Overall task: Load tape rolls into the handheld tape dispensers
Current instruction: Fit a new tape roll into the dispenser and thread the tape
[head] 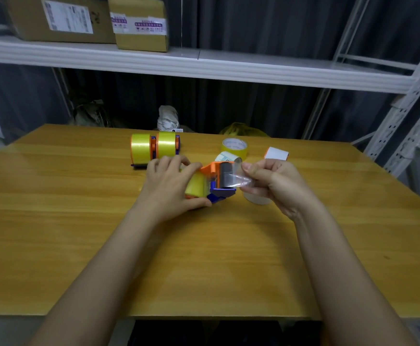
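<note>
Threading the tape end through the orange-and-blue plastic handheld dispenser [216, 183]

Our left hand [171, 186] grips the dispenser with its yellow tape roll [196, 188] above the wooden table [204, 258]; our right hand [276, 183] pinches the clear tape end [239, 179]. We should pull it flat and centred over the roller.

left hand [171, 186]: bare, no glove, ring or watch
right hand [276, 183]: bare, short trimmed nails
forearms behind hands: bare, sleeveless to frame edge
</note>
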A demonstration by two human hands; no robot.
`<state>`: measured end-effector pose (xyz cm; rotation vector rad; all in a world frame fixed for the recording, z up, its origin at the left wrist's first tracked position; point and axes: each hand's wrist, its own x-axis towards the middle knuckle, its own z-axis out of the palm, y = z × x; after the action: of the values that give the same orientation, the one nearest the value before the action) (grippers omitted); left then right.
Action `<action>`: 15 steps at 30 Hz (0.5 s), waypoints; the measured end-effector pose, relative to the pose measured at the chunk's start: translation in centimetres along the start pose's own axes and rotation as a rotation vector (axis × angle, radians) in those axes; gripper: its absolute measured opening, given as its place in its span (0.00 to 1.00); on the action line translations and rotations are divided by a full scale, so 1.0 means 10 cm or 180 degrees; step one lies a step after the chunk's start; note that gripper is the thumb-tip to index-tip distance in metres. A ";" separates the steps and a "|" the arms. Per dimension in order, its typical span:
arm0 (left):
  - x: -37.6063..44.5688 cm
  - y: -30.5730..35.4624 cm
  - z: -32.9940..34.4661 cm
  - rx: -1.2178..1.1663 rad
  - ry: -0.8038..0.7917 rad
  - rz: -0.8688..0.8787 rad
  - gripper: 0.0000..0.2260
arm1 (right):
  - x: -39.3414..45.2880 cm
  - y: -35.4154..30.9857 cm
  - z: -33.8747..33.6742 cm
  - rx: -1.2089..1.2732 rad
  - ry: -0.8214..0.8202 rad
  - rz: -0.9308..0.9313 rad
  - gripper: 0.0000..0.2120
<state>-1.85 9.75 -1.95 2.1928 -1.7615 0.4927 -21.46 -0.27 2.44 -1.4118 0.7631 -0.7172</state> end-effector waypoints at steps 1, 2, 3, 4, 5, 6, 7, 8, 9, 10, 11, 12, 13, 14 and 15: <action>-0.01 0.02 0.00 -0.0026 -0.0055 -0.0053 0.38 | -0.01 -0.01 0.02 -0.0086 0.0057 -0.0074 0.07; -0.01 0.05 -0.01 -0.0064 -0.0116 -0.0073 0.39 | -0.02 -0.02 0.03 -0.0142 0.0062 -0.0122 0.07; 0.00 0.08 -0.03 -0.0135 -0.0167 -0.0061 0.40 | -0.03 -0.03 0.05 -0.0170 0.0035 -0.0145 0.07; 0.00 0.12 -0.06 -0.0262 -0.0192 -0.0034 0.42 | -0.04 -0.03 0.06 -0.0181 -0.0002 -0.0155 0.08; 0.01 0.16 -0.09 -0.0434 -0.0196 -0.0003 0.43 | -0.05 -0.04 0.07 -0.0180 -0.0032 -0.0164 0.08; 0.01 0.20 -0.11 -0.0606 -0.0191 0.0031 0.43 | -0.06 -0.05 0.08 -0.0186 -0.0044 -0.0179 0.08; 0.02 0.23 -0.13 -0.0734 -0.0183 0.0061 0.42 | -0.07 -0.05 0.09 -0.0240 -0.0035 -0.0209 0.08; 0.02 0.25 -0.13 -0.0801 -0.0160 0.0078 0.40 | -0.08 -0.06 0.09 -0.0355 -0.0019 -0.0255 0.08; 0.02 0.26 -0.12 -0.0833 -0.0121 0.0083 0.37 | -0.08 -0.07 0.09 -0.0503 -0.0019 -0.0312 0.08; 0.01 0.26 -0.12 -0.0863 -0.0081 0.0085 0.35 | -0.08 -0.07 0.08 -0.0663 -0.0022 -0.0373 0.09; 0.00 0.25 -0.12 -0.0896 -0.0051 0.0090 0.33 | -0.07 -0.07 0.07 -0.0846 -0.0008 -0.0427 0.09; 0.00 0.25 -0.12 -0.0928 -0.0034 0.0096 0.32 | -0.07 -0.07 0.05 -0.1068 0.0034 -0.0478 0.10; 0.00 0.25 -0.12 -0.0945 -0.0027 0.0102 0.32 | -0.06 -0.07 0.03 -0.1318 0.0083 -0.0529 0.12; 0.00 0.25 -0.13 -0.0947 -0.0022 0.0103 0.31 | -0.07 -0.08 0.02 -0.1559 0.0096 -0.0583 0.13; 0.00 0.25 -0.13 -0.0940 -0.0018 0.0097 0.31 | -0.09 -0.09 0.03 -0.1749 0.0064 -0.0652 0.14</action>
<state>-4.45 9.77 -0.77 1.9671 -1.7465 0.2157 -21.75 0.56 3.35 -2.0047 0.8794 -0.7075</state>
